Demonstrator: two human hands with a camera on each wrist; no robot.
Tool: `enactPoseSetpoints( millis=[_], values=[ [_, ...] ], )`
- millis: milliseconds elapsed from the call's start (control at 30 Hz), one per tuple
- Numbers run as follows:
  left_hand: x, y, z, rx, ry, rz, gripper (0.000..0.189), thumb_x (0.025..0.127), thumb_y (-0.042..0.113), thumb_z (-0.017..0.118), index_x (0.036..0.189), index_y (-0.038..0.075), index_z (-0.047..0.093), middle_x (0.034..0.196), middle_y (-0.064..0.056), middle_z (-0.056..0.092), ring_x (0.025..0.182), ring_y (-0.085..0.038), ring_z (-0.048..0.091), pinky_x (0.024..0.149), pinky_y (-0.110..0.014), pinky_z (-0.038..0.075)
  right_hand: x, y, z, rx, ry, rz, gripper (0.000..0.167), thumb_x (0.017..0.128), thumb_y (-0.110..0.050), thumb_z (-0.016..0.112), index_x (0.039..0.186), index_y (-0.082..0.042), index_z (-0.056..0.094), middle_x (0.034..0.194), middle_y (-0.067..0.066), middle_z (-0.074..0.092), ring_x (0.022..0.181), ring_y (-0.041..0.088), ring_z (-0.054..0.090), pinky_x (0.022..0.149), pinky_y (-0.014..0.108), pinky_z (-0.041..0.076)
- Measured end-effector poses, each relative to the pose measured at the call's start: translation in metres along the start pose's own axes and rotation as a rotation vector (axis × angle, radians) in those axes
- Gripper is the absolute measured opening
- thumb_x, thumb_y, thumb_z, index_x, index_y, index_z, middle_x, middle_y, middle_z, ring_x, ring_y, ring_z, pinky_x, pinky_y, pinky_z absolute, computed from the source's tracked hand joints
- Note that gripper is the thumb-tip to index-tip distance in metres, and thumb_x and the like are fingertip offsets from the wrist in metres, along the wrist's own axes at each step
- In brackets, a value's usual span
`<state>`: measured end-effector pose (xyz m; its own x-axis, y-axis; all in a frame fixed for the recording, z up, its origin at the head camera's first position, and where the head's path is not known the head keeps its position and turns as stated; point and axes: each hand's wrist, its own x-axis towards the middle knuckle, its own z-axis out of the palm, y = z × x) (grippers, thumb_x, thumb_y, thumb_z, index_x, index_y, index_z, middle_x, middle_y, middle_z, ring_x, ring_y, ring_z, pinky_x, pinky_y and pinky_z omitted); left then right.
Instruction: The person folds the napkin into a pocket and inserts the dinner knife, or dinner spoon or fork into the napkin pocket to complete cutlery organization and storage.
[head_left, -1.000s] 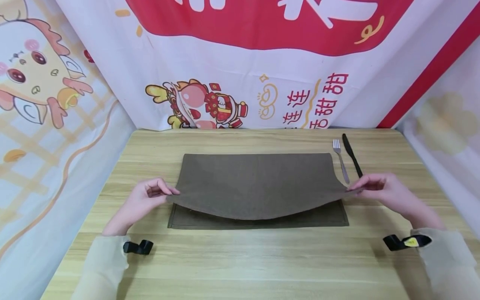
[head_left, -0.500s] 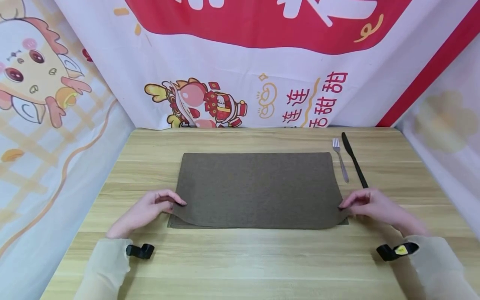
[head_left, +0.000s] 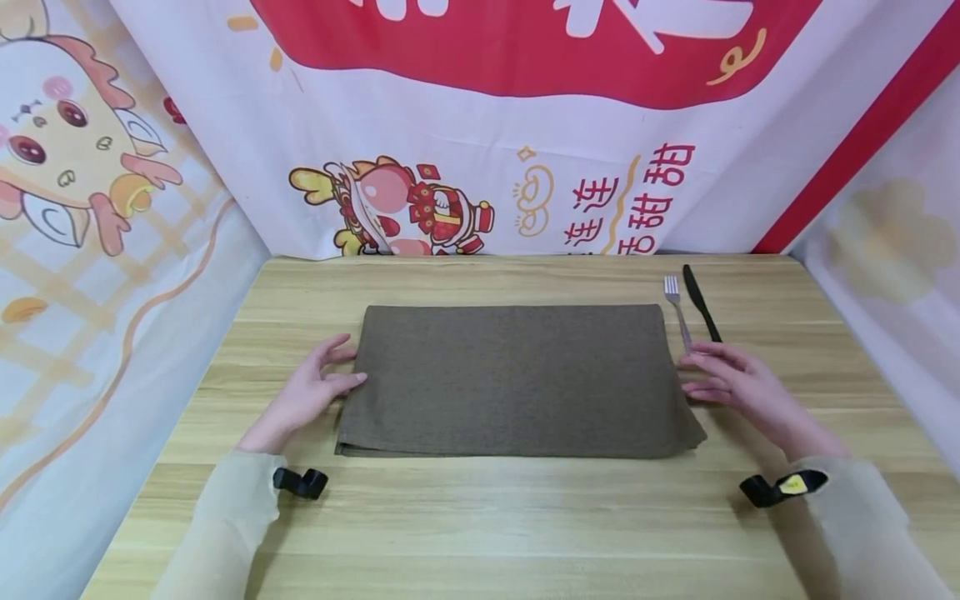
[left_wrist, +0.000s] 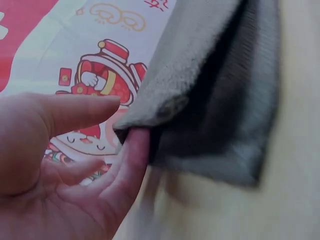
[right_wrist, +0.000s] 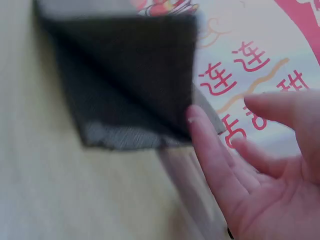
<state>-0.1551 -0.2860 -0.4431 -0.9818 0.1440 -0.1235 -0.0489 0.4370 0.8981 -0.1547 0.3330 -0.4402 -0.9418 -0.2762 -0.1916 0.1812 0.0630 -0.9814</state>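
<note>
A dark brown cloth [head_left: 510, 383] lies folded over on itself on the wooden table, its fold on the far side and its open edges toward me. My left hand [head_left: 303, 396] is at its left side, thumb and fingers spread apart, thumb tip over the edge. In the left wrist view a finger touches the cloth's corner [left_wrist: 170, 75] from below while the thumb stands off. At the right side my right hand [head_left: 738, 383] has loosely extended fingers along the edge. The right wrist view shows a fingertip against the cloth [right_wrist: 125, 75], thumb apart.
A metal fork [head_left: 672, 292] and a black knife [head_left: 699, 298] lie at the back right, their near ends by my right hand. A printed curtain [head_left: 480, 117] hangs behind the wooden table [head_left: 495, 525], with more printed cloth on both sides.
The raised upper layer has come down toward me onto the lower layer. Both hands have let go of its corners and moved away from me along the cloth's sides.
</note>
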Motion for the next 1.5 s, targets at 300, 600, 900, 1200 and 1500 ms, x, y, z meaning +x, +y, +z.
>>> enactPoseSetpoints(
  millis=[300, 600, 900, 1200, 1500],
  values=[
    [0.039, 0.012, -0.004, -0.036, -0.010, -0.127, 0.068, 0.105, 0.028, 0.060, 0.157, -0.004, 0.030, 0.143, -0.028, 0.052, 0.117, -0.032, 0.060, 0.090, -0.030, 0.053, 0.036, -0.017, 0.007, -0.311, 0.119, 0.212, 0.074, 0.104, -0.038, 0.060, 0.156, 0.005, 0.030, 0.109, 0.006, 0.067, 0.082, 0.012, 0.063, 0.072, 0.027, 0.056],
    [0.074, 0.015, -0.005, -0.030, 0.053, -0.190, 0.057, 0.107, 0.035, 0.054, 0.150, -0.002, 0.046, 0.143, -0.023, 0.053, 0.108, -0.020, 0.062, 0.082, -0.023, 0.054, 0.071, -0.026, 0.010, -0.478, 0.198, 0.228, 0.064, 0.101, -0.045, 0.063, 0.142, 0.004, 0.052, 0.096, 0.006, 0.063, 0.075, 0.015, 0.055, 0.066, 0.029, 0.050],
    [0.082, 0.014, -0.007, -0.110, 0.128, -0.155, 0.048, 0.106, 0.018, 0.056, 0.152, 0.008, 0.047, 0.124, -0.022, 0.062, 0.095, -0.015, 0.065, 0.078, -0.024, 0.056, 0.086, -0.022, 0.010, -0.324, 0.343, 0.049, 0.052, 0.103, -0.042, 0.059, 0.131, 0.001, 0.056, 0.099, -0.003, 0.057, 0.080, 0.008, 0.056, 0.070, 0.025, 0.053],
    [0.072, 0.012, -0.006, -0.054, -0.001, -0.173, 0.056, 0.104, 0.013, 0.058, 0.151, -0.010, 0.037, 0.134, -0.033, 0.056, 0.091, -0.015, 0.066, 0.079, -0.027, 0.058, 0.083, -0.019, 0.006, -0.386, 0.186, 0.191, 0.074, 0.104, -0.042, 0.058, 0.154, 0.007, 0.034, 0.139, 0.027, 0.052, 0.089, 0.004, 0.065, 0.080, 0.024, 0.056],
    [0.028, 0.012, -0.011, -0.019, -0.140, -0.168, 0.057, 0.102, 0.008, 0.061, 0.144, -0.019, 0.036, 0.122, -0.032, 0.063, 0.087, -0.021, 0.069, 0.080, -0.035, 0.060, 0.053, -0.018, -0.005, -0.474, 0.011, 0.246, 0.056, 0.100, -0.031, 0.069, 0.135, 0.010, 0.055, 0.113, 0.014, 0.070, 0.090, 0.021, 0.068, 0.079, 0.035, 0.060]
  ],
)
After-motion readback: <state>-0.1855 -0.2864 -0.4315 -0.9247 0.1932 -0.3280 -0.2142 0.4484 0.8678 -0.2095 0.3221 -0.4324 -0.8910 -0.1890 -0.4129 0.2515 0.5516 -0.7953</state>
